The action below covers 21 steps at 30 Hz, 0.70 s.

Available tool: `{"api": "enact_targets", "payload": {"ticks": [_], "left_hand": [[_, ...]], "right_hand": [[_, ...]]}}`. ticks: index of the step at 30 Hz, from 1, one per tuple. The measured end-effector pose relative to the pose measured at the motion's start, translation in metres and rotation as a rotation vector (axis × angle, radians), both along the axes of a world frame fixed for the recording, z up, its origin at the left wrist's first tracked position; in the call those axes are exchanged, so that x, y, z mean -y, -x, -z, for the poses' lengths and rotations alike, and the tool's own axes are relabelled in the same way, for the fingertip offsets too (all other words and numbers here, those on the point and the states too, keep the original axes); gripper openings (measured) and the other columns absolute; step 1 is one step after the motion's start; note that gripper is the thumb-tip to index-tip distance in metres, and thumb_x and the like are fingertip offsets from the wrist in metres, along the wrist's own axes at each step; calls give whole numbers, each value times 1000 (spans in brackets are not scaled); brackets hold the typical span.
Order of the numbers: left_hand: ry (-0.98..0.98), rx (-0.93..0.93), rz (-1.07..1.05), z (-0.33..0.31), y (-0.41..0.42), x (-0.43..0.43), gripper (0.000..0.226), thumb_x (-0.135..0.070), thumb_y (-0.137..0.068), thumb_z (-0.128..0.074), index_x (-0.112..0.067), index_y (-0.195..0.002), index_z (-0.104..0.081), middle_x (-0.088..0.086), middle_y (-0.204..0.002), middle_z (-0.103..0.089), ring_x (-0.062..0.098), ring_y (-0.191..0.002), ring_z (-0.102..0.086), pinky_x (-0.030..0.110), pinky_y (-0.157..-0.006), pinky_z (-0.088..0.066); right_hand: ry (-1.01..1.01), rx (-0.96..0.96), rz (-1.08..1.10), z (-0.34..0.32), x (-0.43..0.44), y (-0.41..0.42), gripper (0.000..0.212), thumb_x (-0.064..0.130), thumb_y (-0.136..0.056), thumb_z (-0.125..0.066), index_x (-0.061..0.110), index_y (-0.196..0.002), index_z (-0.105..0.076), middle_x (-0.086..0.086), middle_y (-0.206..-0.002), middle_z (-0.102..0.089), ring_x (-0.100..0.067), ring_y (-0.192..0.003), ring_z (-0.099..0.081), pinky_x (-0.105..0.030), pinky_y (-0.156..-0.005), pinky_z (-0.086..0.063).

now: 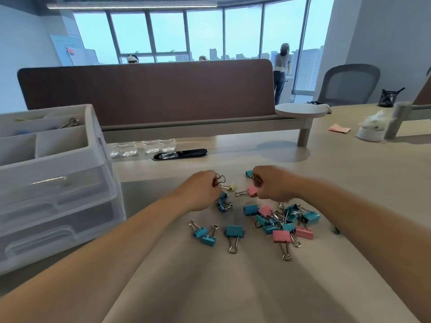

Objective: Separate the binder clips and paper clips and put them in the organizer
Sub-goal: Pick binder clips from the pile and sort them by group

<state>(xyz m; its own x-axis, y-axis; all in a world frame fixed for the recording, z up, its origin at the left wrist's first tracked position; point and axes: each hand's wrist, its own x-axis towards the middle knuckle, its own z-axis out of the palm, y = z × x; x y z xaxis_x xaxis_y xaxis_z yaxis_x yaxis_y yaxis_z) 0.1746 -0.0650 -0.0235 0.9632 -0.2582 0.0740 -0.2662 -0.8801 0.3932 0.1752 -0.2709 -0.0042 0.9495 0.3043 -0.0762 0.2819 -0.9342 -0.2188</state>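
In the head view, the left hand (200,193) is pinching a dark wire clip (220,179) and the right hand (274,185) is gripping a blue binder clip (249,173) at the far edge of the scattered binder clips (282,223) lying on the table (233,287), with the organizer (58,159) standing at the left.

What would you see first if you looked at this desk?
The bright heap of blue and pink binder clips in the middle of the desk. The left hand and right hand pinch clips at its far edge, and a clear drawer organizer stands on the left.
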Motion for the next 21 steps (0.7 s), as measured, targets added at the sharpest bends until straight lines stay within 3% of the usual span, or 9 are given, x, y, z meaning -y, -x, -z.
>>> {"api": "enact_targets", "payload": {"ticks": [3, 6, 10, 16, 21], "left_hand": [[-21, -55, 63, 3, -29, 31, 9, -21, -97, -46, -14, -92, -50, 2, -88, -54, 15, -73, -48, 28, -59, -37], [-35, -52, 100, 1, -37, 47, 8, -18, -97, -44, -15, -95, -51, 2, -92, -55, 16, -77, -50, 27, -58, -37], [-99, -26, 158, 1, -54, 68, 12, -19, -97, -45, -12, -100, -55, 5, -94, -58, 17, -75, -51, 29, -59, -38], [-184, -41, 209, 12, -71, 84, 38, -47, -88, -65, -14, -105, -56, 2, -94, -59, 20, -83, -55, 30, -59, -37], [-214, -55, 259, 23, -78, 91, 32, -43, -87, -68, -15, -100, -59, 4, -92, -61, 19, -82, -57, 31, -62, -40]], "right_hand": [[16, -47, 65, 5, 25, -22, 17, 9, -94, -48, 18, -82, -41, 0, -81, -45, -15, -70, -41, -24, -56, -31], [67, -29, 51, 7, 32, -29, 6, 10, -100, -41, 6, -99, -45, -1, -80, -42, -16, -72, -41, -22, -57, -32], [32, -38, 105, 9, 45, -42, 12, 14, -98, -46, 4, -104, -44, -4, -81, -46, -16, -69, -42, -25, -53, -30], [103, 31, 117, 18, 53, -63, 35, 37, -95, -61, 16, -122, -54, -3, -110, -61, -18, -85, -53, -27, -66, -39], [147, 49, 64, 25, 46, -73, 28, 35, -94, -61, 18, -117, -57, -1, -110, -61, -20, -92, -54, -31, -75, -46]]}}
